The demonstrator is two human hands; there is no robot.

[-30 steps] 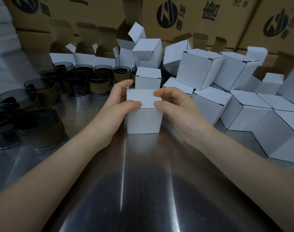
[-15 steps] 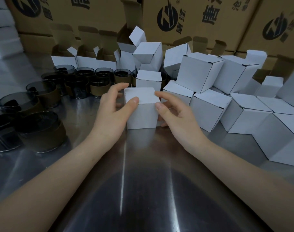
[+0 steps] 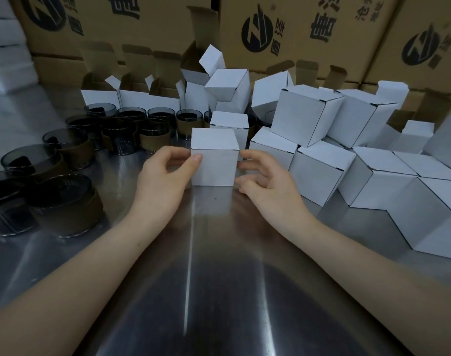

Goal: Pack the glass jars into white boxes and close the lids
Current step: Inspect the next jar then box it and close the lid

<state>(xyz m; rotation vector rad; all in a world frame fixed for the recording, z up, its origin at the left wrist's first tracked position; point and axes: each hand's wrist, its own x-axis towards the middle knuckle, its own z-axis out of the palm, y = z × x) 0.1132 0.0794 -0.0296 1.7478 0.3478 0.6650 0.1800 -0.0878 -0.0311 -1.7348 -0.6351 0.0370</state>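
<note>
Closed white cardboard box (image 3: 214, 167) sits upright on the steel desk (image 3: 219, 265), left hand (image 3: 164, 181) pinching its corner, right hand (image 3: 268, 187) loosely curled alongside.

A shiny metal table (image 3: 219, 278) carries everything. A closed white box (image 3: 214, 163) stands upright near its middle. Left of that box, dark glass jars (image 3: 65, 206) with brown bands stand in a cluster that runs toward the back. Just behind it sits a second closed box (image 3: 229, 122), and farther behind, open boxes (image 3: 147, 98) stand in a row with flaps up. To its right, a heap of closed boxes (image 3: 319, 165) lies, some tilted.
</note>
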